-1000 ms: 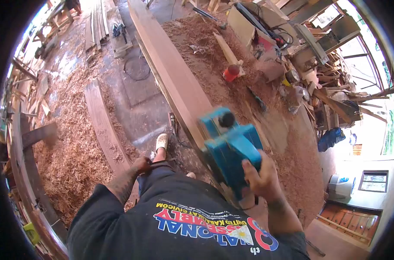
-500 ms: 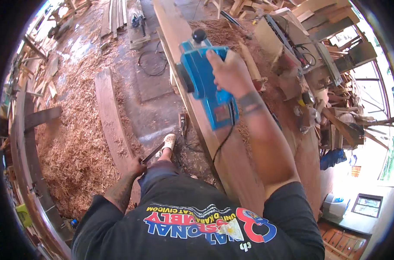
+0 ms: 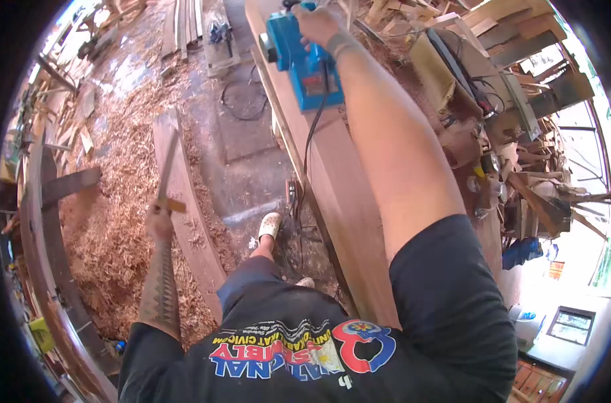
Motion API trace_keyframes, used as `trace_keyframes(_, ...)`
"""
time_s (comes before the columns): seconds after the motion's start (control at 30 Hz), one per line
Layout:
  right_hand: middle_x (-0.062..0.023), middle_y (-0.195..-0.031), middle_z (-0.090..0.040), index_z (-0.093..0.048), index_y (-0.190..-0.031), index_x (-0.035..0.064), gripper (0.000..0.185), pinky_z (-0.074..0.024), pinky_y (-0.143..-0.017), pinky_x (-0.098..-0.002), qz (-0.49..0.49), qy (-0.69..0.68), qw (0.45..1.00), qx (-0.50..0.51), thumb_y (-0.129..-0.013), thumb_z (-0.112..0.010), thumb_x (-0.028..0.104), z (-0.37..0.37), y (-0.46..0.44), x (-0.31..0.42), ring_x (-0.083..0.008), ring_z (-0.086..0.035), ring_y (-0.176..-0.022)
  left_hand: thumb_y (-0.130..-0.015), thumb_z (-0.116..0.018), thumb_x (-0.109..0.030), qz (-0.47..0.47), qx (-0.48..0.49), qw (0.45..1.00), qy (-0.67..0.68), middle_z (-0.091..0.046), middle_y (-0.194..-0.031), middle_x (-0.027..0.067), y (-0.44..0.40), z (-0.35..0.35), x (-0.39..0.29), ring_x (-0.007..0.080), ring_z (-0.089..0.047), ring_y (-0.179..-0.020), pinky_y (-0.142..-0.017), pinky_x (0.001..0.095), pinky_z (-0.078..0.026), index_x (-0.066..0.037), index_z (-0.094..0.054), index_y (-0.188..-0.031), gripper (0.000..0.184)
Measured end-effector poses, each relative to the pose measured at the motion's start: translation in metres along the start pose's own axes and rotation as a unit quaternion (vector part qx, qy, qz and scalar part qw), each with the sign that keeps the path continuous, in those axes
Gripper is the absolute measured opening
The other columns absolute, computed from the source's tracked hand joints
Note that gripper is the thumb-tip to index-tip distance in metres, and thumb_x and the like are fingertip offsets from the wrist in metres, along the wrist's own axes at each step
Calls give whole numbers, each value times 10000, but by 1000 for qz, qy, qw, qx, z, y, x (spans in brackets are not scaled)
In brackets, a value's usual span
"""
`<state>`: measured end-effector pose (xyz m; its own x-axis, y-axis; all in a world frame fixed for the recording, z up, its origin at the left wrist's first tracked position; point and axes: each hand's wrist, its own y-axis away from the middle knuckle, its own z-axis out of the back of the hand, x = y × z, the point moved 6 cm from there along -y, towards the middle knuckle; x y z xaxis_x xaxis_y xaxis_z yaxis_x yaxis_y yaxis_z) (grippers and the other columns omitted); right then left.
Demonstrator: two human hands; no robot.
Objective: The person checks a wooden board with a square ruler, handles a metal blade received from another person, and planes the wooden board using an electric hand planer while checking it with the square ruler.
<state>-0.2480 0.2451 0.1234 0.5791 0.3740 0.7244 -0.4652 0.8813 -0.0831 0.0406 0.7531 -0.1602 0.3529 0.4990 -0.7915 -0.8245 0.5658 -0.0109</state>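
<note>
My right hand (image 3: 319, 27) grips the handle of a blue electric planer (image 3: 307, 60). The planer rests on a long, wide wooden board (image 3: 346, 195), toward the board's far end. Its black cord (image 3: 308, 148) trails back along the board. On the other side, my left hand (image 3: 159, 223) is closed around a try square (image 3: 167, 168) with a long thin blade and a short wooden stock. The blade points away from me, over a curved plank (image 3: 201, 228) lying on the floor.
Wood shavings (image 3: 117, 248) cover the floor at left. A looped cable (image 3: 244, 101) and a power strip (image 3: 291, 195) lie beside the board. Stacked offcuts (image 3: 540, 181) crowd the right side. Another power tool (image 3: 219, 32) sits on planks at the back.
The planer and my right hand have moved forward along the board. My left hand has swung forward and left from beside my leg, raising the try square over the plank.
</note>
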Motion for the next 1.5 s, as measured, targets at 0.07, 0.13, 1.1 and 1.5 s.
trace_keyframes(0.07, -159, -678, -699, -665, -783, -55, 584, -565, -608, -373, 7, 7, 1000, -11, -958, -571, 494, 18, 65, -1, -239, -702, -594, -996, -635, -252, -87, -15, 995, 46, -750, -889, 107, -43, 3, -78, 185, -698, -821, -719, 327, -550, -13, -731, -1144, 297)
trace_keyframes(0.13, -151, -670, -693, -671, -811, -49, 557, -557, -600, -380, -62, -25, 998, 5, -949, -578, 483, 38, 148, 0, -239, -704, -608, -976, -630, -185, -176, 45, 978, 102, -763, -956, 94, -58, -20, -161, 188, -715, -866, -773, 327, -558, -19, -724, -1173, 274)
trace_keyframes(1.1, -276, -919, -683, -594, -1111, -33, 366, -522, -779, -487, -219, -53, 974, -21, -965, -674, 292, 124, 528, -17, -459, -684, -895, -900, -740, -272, -347, 222, 908, 78, -746, -961, 204, 3, -220, -355, 325, -737, -895, -789, 425, -553, -37, -726, -1139, 335)
trace_keyframes(1.5, -292, -860, -712, -673, -931, -111, 601, -546, -872, -472, -40, 61, 995, -73, -959, -588, 483, 19, 159, 22, -391, -738, -911, -968, -705, -218, -64, 15, 969, 238, -746, -951, 137, -83, -115, -173, 185, -717, -872, -721, 334, -561, 22, -716, -1109, 279)
